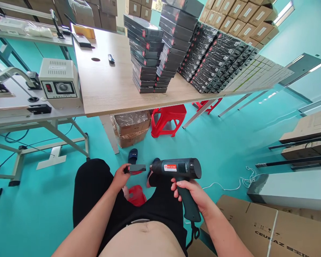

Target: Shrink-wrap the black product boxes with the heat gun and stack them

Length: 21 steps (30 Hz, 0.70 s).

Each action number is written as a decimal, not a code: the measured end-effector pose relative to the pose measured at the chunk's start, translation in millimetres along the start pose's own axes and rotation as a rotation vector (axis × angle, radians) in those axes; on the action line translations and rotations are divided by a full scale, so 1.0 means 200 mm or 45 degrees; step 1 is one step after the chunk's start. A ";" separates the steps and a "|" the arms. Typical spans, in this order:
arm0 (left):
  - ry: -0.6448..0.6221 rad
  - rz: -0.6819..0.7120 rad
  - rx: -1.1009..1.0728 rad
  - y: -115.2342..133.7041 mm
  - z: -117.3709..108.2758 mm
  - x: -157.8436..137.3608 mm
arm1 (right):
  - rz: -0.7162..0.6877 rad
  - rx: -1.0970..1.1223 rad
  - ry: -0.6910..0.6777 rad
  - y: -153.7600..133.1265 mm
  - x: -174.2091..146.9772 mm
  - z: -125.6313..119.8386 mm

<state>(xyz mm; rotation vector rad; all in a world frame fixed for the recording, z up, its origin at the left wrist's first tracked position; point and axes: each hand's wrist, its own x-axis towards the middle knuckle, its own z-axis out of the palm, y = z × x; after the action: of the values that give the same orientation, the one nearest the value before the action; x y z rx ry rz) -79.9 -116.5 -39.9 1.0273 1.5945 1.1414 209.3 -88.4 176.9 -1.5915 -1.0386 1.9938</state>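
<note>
My right hand [190, 191] is wrapped round the grip of a dark heat gun [178, 168] with a red and white label. The gun's nozzle points left. Held by one end, a small dark box [137, 168] with a red edge is in my left hand [121, 177]. Only a narrow gap separates the box's free end from the nozzle. Both things are above my lap, and a cord hangs from the bottom of the gun's grip.
Stacks of black boxes [146, 53] stand on the wooden table [107, 92] ahead. A beige control unit [59, 82] with a dial sits at left. Beneath the table are a red stool [169, 119] and a carton [133, 126]. Large cardboard boxes [256, 221] lie at lower right.
</note>
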 end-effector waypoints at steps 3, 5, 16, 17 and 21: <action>0.001 -0.005 -0.020 0.01 0.00 0.00 | 0.010 0.016 -0.021 0.02 0.00 -0.03; -0.006 0.001 -0.014 0.01 0.00 0.00 | -0.004 0.021 -0.065 0.04 0.00 -0.03; -0.026 0.021 -0.024 0.06 -0.01 -0.01 | -0.017 -0.043 -0.071 0.02 0.02 0.05; -0.023 0.019 -0.024 0.06 -0.01 -0.01 | -0.009 -0.059 -0.090 0.02 0.02 0.05; 0.000 0.006 -0.018 0.04 -0.01 -0.01 | -0.027 -0.079 -0.100 0.03 0.03 0.05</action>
<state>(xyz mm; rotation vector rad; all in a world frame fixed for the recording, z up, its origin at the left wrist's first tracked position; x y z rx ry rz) -80.1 -116.6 -30.6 1.0223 1.5820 1.1544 199.2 -90.2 169.7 -1.5374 -1.1525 2.0427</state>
